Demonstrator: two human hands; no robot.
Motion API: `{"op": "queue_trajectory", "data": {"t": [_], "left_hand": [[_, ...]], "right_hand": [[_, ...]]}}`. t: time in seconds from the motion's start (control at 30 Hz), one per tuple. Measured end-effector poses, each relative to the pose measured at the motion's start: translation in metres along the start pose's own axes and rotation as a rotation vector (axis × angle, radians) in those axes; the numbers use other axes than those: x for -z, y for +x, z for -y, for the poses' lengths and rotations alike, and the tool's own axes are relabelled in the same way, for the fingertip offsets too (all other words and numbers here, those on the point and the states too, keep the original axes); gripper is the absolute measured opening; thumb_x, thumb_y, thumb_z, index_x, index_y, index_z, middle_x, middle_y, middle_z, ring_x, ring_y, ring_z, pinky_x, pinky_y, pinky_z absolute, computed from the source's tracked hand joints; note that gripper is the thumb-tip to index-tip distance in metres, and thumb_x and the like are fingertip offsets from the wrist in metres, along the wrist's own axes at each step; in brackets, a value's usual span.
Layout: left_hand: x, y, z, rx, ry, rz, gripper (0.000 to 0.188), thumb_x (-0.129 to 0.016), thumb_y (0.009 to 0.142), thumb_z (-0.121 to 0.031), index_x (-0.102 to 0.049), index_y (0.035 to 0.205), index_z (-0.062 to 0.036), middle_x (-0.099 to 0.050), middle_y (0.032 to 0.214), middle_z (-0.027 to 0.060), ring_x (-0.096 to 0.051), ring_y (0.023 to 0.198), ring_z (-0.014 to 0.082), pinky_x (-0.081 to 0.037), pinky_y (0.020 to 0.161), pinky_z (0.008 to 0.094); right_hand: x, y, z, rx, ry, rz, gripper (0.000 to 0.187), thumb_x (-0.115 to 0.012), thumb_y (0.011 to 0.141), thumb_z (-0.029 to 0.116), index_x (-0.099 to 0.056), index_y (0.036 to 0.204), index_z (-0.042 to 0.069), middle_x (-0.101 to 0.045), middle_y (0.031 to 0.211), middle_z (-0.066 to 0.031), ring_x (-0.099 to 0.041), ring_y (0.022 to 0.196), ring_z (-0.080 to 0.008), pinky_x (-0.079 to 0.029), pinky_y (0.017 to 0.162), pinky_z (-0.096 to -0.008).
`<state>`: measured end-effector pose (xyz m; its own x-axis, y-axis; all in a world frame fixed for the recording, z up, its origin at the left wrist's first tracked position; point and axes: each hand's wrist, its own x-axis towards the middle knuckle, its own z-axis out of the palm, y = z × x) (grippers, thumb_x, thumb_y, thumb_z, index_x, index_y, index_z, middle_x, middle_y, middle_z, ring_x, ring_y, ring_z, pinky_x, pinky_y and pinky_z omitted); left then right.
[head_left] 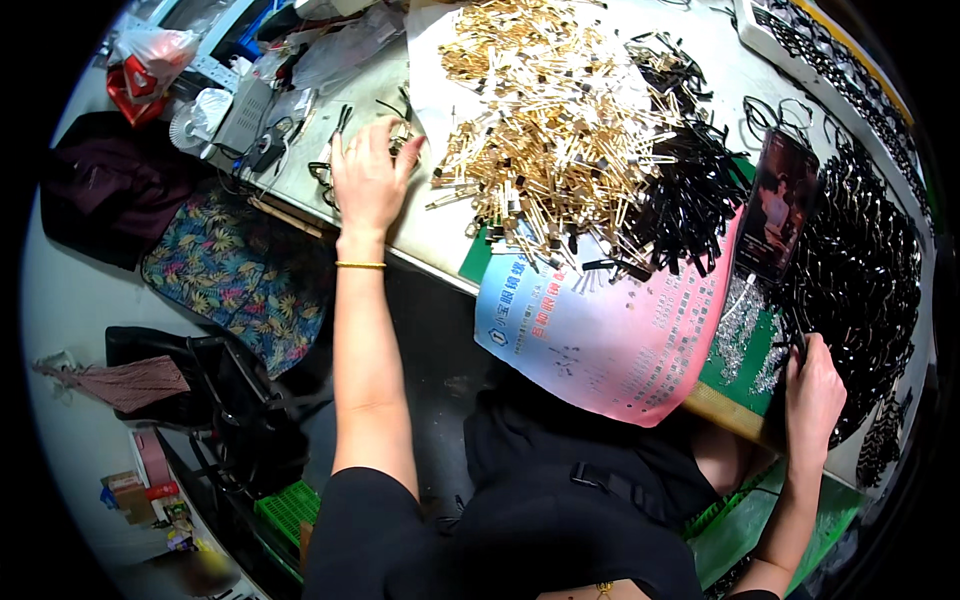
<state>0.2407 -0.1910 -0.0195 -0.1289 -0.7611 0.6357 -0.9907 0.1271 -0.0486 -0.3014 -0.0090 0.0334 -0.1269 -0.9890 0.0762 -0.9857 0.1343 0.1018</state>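
Note:
My left hand (372, 172) is over the left part of the table, its thumb held apart from the fingers. Thin black eyeglass pieces (322, 180) lie beside and partly beneath it. At the lower right, my right hand (815, 390) is closed around a slim black eyeglass part (799, 346), mostly hidden by the fingers. That hand is at the near edge of a big heap of shiny black eyeglass frames (865, 270). Between the hands lies a large pile of gold eyeglass temples (560, 120), with black temples (690, 190) along its right side.
A pink and blue printed sheet (600, 335) overhangs the table's front edge. Next to it lie a phone (776, 205) with a lit screen and small silvery parts (740, 330) on a green mat. A white tray (765, 40) of black pieces stands at the far right.

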Motion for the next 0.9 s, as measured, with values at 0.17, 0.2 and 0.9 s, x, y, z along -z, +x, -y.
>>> {"op": "queue_trajectory", "data": {"t": [0.17, 0.2, 0.9], "left_hand": [[0.004, 0.016, -0.007, -0.252, 0.048, 0.003, 0.054, -0.069, 0.092, -0.044, -0.057, 0.135, -0.0150, -0.056, 0.138, 0.0050, -0.055, 0.123, 0.0289, -0.036, 0.111, 0.0475], [0.009, 0.015, -0.013, -0.187, 0.121, -0.089, 0.058, -0.072, 0.088, -0.047, -0.057, 0.134, -0.0151, -0.060, 0.134, 0.0067, -0.057, 0.120, 0.0296, -0.032, 0.115, 0.0501], [0.069, 0.002, -0.067, 0.345, -0.758, 0.229, 0.014, -0.061, 0.101, -0.008, -0.068, 0.109, -0.0008, -0.070, 0.096, 0.0037, -0.062, 0.087, 0.0111, -0.049, 0.078, 0.0267]], "right_hand": [[0.009, -0.009, -0.005, 0.045, 0.225, -0.185, 0.014, -0.065, 0.095, 0.008, -0.063, 0.107, 0.004, -0.065, 0.092, -0.0136, -0.066, 0.077, -0.0328, -0.053, 0.068, -0.0378], [0.015, -0.012, -0.005, 0.037, 0.295, -0.194, 0.012, -0.065, 0.094, 0.006, -0.063, 0.106, 0.002, -0.063, 0.092, -0.0131, -0.064, 0.076, -0.0306, -0.052, 0.069, -0.0355], [0.001, -0.109, -0.019, -0.420, 1.779, 0.147, 0.016, -0.061, 0.097, 0.001, -0.046, 0.094, 0.004, -0.068, 0.091, -0.0169, -0.059, 0.056, -0.0107, -0.046, 0.046, -0.0209]]}}
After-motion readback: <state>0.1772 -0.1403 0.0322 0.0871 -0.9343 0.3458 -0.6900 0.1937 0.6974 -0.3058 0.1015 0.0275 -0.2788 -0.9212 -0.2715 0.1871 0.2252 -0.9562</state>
